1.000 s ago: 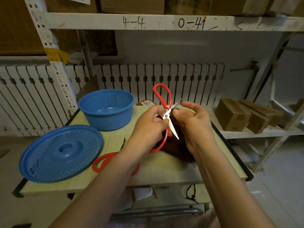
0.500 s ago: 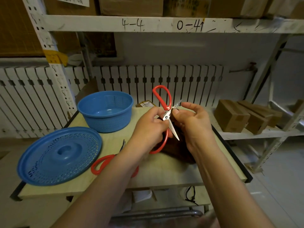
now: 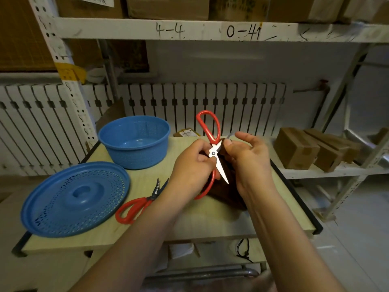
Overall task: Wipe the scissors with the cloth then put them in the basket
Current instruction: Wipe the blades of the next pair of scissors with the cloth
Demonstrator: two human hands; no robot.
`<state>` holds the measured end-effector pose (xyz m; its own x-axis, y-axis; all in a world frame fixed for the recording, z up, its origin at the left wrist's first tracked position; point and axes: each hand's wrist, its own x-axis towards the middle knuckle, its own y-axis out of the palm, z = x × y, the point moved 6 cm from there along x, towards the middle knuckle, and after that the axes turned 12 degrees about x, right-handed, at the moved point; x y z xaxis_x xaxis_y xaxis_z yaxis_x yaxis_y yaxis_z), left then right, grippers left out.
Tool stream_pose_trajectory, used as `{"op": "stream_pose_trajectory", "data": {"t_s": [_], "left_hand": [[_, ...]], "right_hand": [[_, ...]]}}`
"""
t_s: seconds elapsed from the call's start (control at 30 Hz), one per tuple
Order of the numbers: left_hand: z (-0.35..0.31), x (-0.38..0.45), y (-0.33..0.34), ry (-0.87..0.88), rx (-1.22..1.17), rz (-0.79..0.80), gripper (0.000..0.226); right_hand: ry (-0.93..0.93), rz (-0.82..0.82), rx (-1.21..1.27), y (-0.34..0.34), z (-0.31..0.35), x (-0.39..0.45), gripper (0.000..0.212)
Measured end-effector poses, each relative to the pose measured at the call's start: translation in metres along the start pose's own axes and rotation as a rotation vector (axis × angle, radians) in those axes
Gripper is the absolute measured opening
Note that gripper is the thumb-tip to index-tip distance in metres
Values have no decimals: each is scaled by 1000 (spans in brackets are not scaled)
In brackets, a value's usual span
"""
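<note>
1. The left hand (image 3: 192,167) is gripping the red-handled scissors (image 3: 213,153) near the pivot, at the centre of the frame, above the table (image 3: 202,220).
2. The scissors are standing spread open: one red loop is pointing up, one blade is pointing down, and the other blade is slanting toward the right hand.
3. The right hand (image 3: 249,161) is pinching the dark brown cloth (image 3: 228,192) against the upper blade, fingers curled; the rest of the cloth is hanging down onto the table.
4. The blue basket (image 3: 134,142) is sitting at the table's far left, well apart from the held scissors.
5. The blue perforated lid (image 3: 74,198) is lying at lower left.
6. A second pair of scissors (image 3: 140,204) is lying on the table just beside the lid, blades slightly parted.
</note>
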<state>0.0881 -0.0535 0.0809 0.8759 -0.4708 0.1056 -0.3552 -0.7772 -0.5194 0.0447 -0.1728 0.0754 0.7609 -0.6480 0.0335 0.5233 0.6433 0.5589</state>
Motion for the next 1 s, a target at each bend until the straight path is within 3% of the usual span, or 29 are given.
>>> {"op": "stream_pose_trajectory", "data": {"t_s": [0.23, 0.5, 0.6, 0.7, 0.87, 1.0], "left_hand": [[-7, -4, -2, 89, 227, -99, 16], [-2, -3, -1, 28, 27, 18, 15], [-5, -2, -3, 69, 147, -35, 19], [-9, -3, -4, 120, 278, -68, 20], [-5, -1, -4, 93, 140, -1, 11], [1, -1, -3, -33, -74, 127, 8]], "right_hand": [[31, -23, 34, 2, 4, 1, 39], [-11, -32, 18, -1, 6, 1, 36], [-59, -44, -38, -1, 13, 2, 43], [10, -40, 13, 0, 13, 4, 40], [48, -36, 53, -3, 9, 5, 35], [-11, -47, -17, -4, 11, 4, 34]]}}
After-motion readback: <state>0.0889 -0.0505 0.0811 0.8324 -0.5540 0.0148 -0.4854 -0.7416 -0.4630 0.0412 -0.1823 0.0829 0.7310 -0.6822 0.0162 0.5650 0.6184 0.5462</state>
